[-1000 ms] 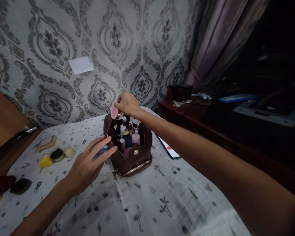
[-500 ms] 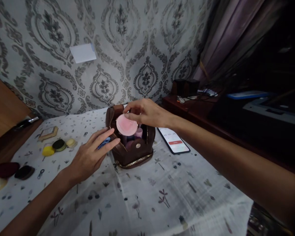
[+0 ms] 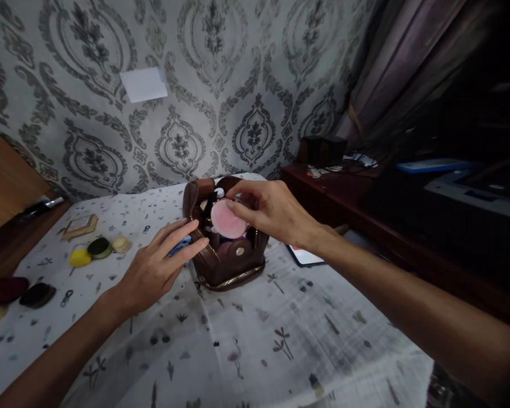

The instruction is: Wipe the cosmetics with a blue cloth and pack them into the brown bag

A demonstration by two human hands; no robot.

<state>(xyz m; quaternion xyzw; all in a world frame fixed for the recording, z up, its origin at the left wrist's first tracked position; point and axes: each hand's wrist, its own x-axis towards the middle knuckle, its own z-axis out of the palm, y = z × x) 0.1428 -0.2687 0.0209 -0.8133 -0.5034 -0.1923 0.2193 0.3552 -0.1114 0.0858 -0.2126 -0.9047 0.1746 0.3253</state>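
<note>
A pink round disc [image 3: 228, 219] with a pale rim, its exact kind unclear, is pinched between the thumb and fingers of my right hand [image 3: 276, 212]. It is tilted over the mouth of a brown zip bag [image 3: 233, 272], whose top is unzipped. Inside the bag show a white-capped item [image 3: 219, 193] and other small things, partly covered by the disc. My left hand [image 3: 157, 266] has its fingers stretched out against the bag's left side. Behind those fingers a blue patterned thing [image 3: 179, 247] is partly visible.
A phone [image 3: 306, 258] lies right of the bag, half under my right forearm. On the left of the patterned cloth [image 3: 221, 362] are a small box [image 3: 80, 226], a yellow round item [image 3: 80, 258], a dark green one [image 3: 100, 247] and a dark red one [image 3: 6, 290].
My right hand has shifted slightly right and down with the pink disc, uncovering the white-capped item and covering more of the phone. My left hand has stayed in place.
</note>
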